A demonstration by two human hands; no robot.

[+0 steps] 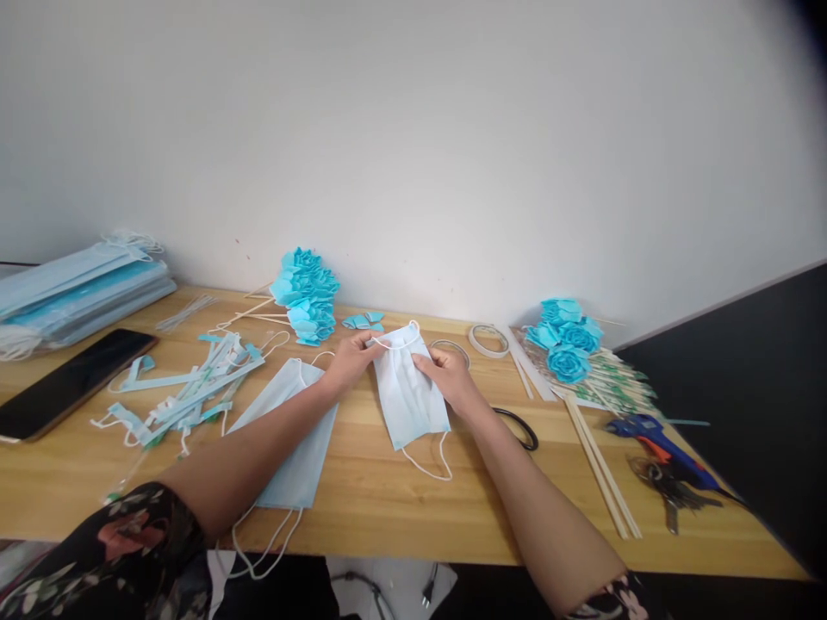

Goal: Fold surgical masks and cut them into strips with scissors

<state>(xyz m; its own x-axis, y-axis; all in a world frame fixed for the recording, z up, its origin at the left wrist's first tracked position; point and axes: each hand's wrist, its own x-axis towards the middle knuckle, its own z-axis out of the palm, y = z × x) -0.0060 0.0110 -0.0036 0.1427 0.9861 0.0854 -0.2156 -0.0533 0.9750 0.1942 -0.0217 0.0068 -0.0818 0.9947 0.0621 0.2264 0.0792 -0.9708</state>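
Note:
A pale blue face mask [410,387] is held up over the middle of the wooden table, its white ear loops at the top and bottom ends. My left hand [352,357] pinches its upper left corner by the loop. On the right edge, my right hand [445,372] grips the mask between thumb and fingers. Another face mask [297,465] lies flat under my left forearm, partly hidden by it, with its loops hanging over the table's front edge.
Left: cut mask strips [194,387], a phone [71,379], stacked masks [83,284]. Behind: blue paper-like flowers [307,293] on sticks. Right: more flowers [568,344], a tape roll [489,341], a black ring [526,430], wooden sticks [600,469], a blue glue gun [665,448], keys [672,499].

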